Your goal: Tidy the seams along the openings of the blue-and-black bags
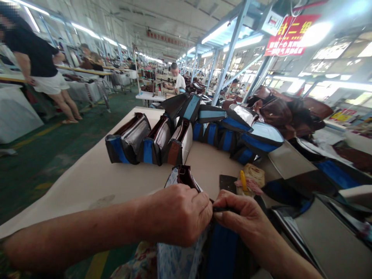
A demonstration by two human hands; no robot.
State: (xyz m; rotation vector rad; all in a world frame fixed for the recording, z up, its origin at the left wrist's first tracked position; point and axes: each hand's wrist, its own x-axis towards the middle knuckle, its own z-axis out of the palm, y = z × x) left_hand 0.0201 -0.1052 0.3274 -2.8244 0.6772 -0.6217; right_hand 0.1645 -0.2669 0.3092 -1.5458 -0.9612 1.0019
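A bag (222, 248) with a black side and a blue stripe stands at the table's near edge, its dark red lining showing at the top. My left hand (186, 213) is closed over its upper edge, fingers curled, hiding part of the opening. Close beside it, my right hand (241, 217) pinches the dark edge of the same bag between thumb and forefinger. Patterned white and blue cloth shows under my left hand. Behind my hands, several similar bags (148, 151) stand in a row, one with a brown stripe.
More blue-striped bags (226, 139) are piled across the table (87, 193). A yellow-handled tool (243, 181) lies by a tan roll (254, 174) on the right. Brown bags (279, 108) are heaped behind. One person (37, 58) stands at the left; another (178, 79) sits farther back.
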